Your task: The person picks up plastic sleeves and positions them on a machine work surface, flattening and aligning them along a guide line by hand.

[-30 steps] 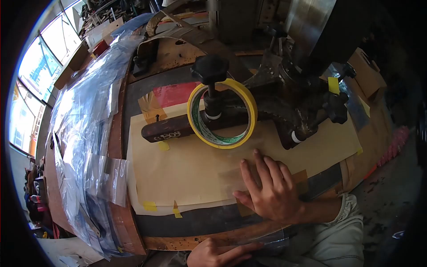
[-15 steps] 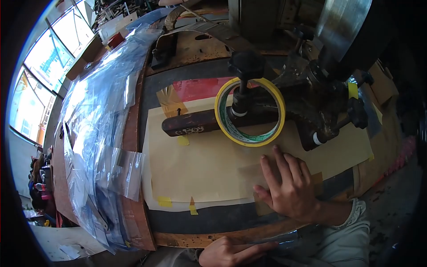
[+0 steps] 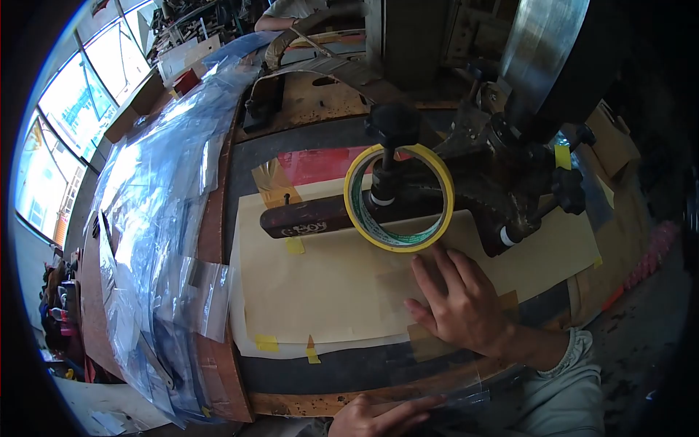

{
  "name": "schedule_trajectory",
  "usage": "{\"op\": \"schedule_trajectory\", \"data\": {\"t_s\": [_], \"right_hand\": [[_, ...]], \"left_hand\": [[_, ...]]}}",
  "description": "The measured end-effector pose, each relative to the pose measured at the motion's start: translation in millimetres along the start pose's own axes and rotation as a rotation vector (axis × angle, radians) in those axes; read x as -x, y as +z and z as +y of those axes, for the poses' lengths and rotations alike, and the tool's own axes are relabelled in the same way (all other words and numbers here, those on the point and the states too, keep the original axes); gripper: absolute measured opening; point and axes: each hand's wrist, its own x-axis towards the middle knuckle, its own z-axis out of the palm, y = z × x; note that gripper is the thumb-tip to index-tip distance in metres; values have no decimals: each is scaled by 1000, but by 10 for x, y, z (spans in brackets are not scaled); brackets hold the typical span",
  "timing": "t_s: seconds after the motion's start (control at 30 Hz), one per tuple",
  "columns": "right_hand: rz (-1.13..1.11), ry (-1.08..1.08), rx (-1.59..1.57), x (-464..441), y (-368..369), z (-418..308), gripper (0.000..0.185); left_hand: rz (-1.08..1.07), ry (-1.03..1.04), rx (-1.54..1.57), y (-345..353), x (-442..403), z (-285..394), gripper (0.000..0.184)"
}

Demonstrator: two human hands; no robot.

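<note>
Fingers of the right hand (image 3: 466,313) are spread out and relaxed, not gripping anything, resting over the tan paper (image 3: 313,291). Yellow tape roll (image 3: 399,240) is just past those fingertips, looped around the stem of a black knob (image 3: 393,125). Left hand (image 3: 378,416) is lower, beside clear plastic (image 3: 467,398); can't tell if its fingers are pinching it.

windows (image 3: 54,171) far l., sm. red box (image 3: 186,82) upper l., pink bundle (image 3: 650,256) r.
</note>
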Motion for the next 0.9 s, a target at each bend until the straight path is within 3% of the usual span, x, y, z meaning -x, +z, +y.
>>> {"op": "schedule_trajectory", "data": {"t_s": [0.17,0.57,0.67,0.9], "right_hand": [[13,10,-36,-18,33,25,52],[3,45,-74,13,49,39,53],[0,56,-82,17,54,37,53],[-8,20,-79,-5,24,48,53]], "left_hand": [[-74,-104,10,-30,-8,35,28],[20,27,-27,10,-109,26,31],[-86,-28,-39,-47,-81,42,33],[-54,0,-210,4,11,24,31]]}}
